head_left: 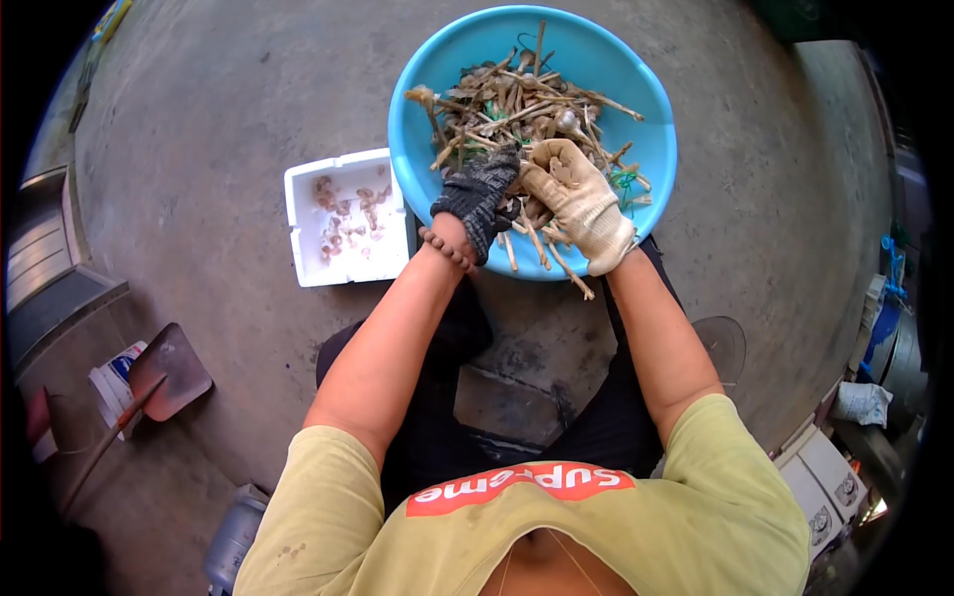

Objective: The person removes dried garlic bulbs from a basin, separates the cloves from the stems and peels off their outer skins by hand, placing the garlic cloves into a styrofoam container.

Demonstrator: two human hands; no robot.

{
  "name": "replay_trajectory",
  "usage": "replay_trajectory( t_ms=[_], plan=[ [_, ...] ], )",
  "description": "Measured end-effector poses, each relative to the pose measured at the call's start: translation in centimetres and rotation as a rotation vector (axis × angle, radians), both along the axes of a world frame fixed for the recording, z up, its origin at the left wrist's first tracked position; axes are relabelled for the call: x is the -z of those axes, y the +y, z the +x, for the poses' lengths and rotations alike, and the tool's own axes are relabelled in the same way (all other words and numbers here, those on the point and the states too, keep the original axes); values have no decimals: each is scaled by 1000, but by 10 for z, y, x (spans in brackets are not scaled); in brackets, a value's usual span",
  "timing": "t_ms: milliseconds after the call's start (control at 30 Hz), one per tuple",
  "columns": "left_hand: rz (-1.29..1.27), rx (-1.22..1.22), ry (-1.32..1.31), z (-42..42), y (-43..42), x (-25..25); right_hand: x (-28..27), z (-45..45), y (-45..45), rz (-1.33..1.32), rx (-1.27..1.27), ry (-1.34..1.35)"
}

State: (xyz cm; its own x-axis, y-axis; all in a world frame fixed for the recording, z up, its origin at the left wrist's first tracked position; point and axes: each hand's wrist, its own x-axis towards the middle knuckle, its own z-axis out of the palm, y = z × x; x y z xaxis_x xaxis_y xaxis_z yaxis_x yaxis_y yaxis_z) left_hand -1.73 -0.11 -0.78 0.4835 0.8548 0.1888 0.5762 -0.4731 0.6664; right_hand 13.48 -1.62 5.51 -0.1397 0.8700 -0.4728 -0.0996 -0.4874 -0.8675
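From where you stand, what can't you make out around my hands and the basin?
In the head view:
Anything in the left hand's fingers: blocked by the dark glove.
The blue basin's bottom: mostly under stalks.
Pieces in the white box: too small to identify.
The shovel's handle end: lost at the dark edge.

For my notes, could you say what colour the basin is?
Light blue basin, in the head view.

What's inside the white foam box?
The white foam box holds scattered brownish pieces, perhaps garlic cloves. The blue basin covers its upper right corner; that part is hidden.
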Motion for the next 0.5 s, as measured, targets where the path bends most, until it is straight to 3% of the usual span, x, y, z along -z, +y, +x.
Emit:
replay_trajectory(
  t_ms=[67,133,233,333,500],
  plan=[
    [-1,33,2,-1,3,1,0,-2,-1,0,-24,-51],
    [-255,146,184,-2,7,-6,-1,-3,0,4,-72,-153],
    [-328,66,142,2,1,-16,6,-1,-1,57,-73,-186],
    [-122,45,3,4,-1,-9,2,1,0,-20,-18,-90],
    [-149,-4,56,6,-1,-6,4,-9,-4,20,41,-112]
  ],
)
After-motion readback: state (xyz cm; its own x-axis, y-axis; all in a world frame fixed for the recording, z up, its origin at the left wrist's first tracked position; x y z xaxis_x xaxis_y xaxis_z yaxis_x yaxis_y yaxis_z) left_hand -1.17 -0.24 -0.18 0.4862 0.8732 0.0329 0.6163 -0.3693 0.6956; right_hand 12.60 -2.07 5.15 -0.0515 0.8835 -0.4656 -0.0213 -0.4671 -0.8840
